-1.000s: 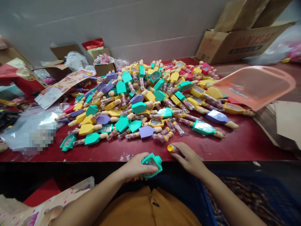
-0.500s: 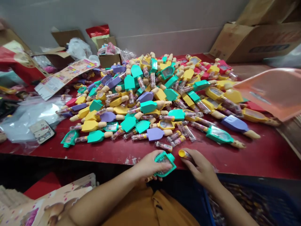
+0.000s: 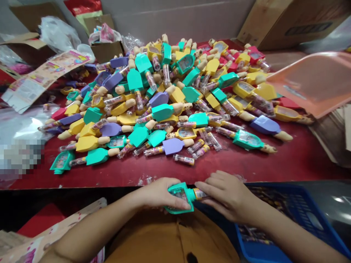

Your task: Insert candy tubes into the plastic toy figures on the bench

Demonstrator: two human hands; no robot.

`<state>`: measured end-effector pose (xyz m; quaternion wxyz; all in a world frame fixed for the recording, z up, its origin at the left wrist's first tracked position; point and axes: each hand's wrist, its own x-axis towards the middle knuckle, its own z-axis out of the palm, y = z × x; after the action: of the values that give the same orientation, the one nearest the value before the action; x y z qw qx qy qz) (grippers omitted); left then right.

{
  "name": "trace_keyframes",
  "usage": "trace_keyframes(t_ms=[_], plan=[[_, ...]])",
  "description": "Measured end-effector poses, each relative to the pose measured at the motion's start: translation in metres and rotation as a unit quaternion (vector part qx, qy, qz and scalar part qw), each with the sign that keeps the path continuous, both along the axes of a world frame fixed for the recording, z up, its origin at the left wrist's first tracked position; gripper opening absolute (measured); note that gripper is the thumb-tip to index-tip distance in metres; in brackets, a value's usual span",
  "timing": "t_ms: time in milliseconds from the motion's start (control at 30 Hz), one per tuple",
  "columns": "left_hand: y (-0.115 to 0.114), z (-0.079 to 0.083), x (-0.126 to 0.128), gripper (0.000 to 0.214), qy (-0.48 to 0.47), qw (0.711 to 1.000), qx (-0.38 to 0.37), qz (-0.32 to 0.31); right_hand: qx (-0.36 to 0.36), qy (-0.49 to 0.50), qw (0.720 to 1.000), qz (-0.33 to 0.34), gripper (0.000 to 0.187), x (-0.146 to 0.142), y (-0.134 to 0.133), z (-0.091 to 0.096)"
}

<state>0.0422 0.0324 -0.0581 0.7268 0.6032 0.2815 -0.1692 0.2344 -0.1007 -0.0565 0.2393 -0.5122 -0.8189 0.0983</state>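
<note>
Left hand [image 3: 161, 193] clamped round a teal plastic case [image 3: 178, 197], right hand [image 3: 226, 195] against its clear tube [image 3: 200, 194], can't tell if gripping; looks light, stiff, bit slippery, so hold the body.

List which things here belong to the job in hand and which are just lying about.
Job in hand: left hand holding a teal plastic case; right hand on a clear tube at its end; heap of coloured cases and tubes.
Lying about: pink plastic tray; blue plastic crate; cardboard box.

We are losing part of the green toy [image 3: 178, 209] under the left hand [image 3: 160, 193], and a pixelated patch [image 3: 19, 157] is blurring the plastic bag [image 3: 22, 126].
</note>
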Motion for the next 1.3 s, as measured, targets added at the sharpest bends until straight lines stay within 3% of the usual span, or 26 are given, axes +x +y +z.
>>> trace_keyframes(t_ms=[133, 367, 467, 533, 567, 667, 700, 733, 767, 800, 867, 900, 933, 1000, 1133, 1300], plan=[[-0.019, 0.003, -0.024, 0.038, 0.016, 0.995, 0.044, -0.086, -0.079, 0.027, 0.995, 0.052, 0.041, -0.031, -0.015, 0.01], [-0.044, 0.002, -0.05, 0.038, 0.006, 0.973, 0.198, -0.118, -0.143, 0.043, 0.989, 0.009, 0.04, -0.06, -0.037, 0.01], [-0.048, 0.007, -0.054, 0.037, 0.04, 0.958, 0.239, -0.151, -0.231, 0.105, 0.967, 0.004, 0.039, -0.067, -0.038, 0.005], [-0.051, 0.009, -0.057, 0.036, 0.054, 0.941, 0.28, -0.18, -0.353, 0.2, 0.914, -0.019, 0.038, -0.073, -0.036, 0.0], [-0.052, 0.01, -0.059, 0.035, 0.053, 0.93, 0.306, -0.197, -0.424, 0.26, 0.867, -0.035, 0.041, -0.075, -0.034, -0.002], [-0.049, 0.008, -0.061, 0.039, 0.036, 0.911, 0.351, -0.214, -0.604, 0.393, 0.69, -0.066, 0.054, -0.078, -0.024, -0.003], [-0.046, 0.007, -0.062, 0.04, 0.029, 0.915, 0.347, -0.202, -0.638, 0.399, 0.655, -0.068, 0.057, -0.077, -0.019, -0.001], [-0.041, 0.007, -0.062, 0.042, 0.022, 0.923, 0.337, -0.183, -0.65, 0.383, 0.653, -0.065, 0.057, -0.075, -0.015, 0.002], [-0.035, 0.007, -0.062, 0.043, 0.016, 0.934, 0.318, -0.16, -0.634, 0.345, 0.69, -0.058, 0.055, -0.073, -0.011, 0.006], [-0.029, 0.007, -0.062, 0.042, 0.011, 0.948, 0.285, -0.139, -0.579, 0.288, 0.762, -0.044, 0.052, -0.071, -0.007, 0.011], [-0.019, 0.01, -0.063, 0.041, 0.004, 0.976, 0.194, -0.102, -0.353, 0.12, 0.928, 0.007, 0.045, -0.067, -0.001, 0.02], [-0.017, 0.011, -0.064, 0.04, 0.007, 0.984, 0.151, -0.089, -0.224, 0.032, 0.973, 0.037, 0.045, -0.066, 0.0, 0.024], [-0.016, 0.012, -0.065, 0.039, 0.013, 0.99, 0.117, -0.081, -0.123, -0.037, 0.99, 0.063, 0.045, -0.066, 0.0, 0.026], [-0.021, 0.011, -0.067, 0.039, 0.035, 0.992, 0.094, -0.072, -0.049, -0.096, 0.99, 0.094, 0.047, -0.069, -0.003, 0.026], [-0.038, 0.006, -0.073, 0.035, 0.054, 0.988, 0.125, -0.071, -0.133, -0.048, 0.987, 0.071, 0.047, -0.08, -0.016, 0.017], [-0.044, 0.003, -0.076, 0.033, 0.04, 0.981, 0.17, -0.079, -0.175, 0.005, 0.984, 0.039, 0.048, -0.084, -0.02, 0.012]])
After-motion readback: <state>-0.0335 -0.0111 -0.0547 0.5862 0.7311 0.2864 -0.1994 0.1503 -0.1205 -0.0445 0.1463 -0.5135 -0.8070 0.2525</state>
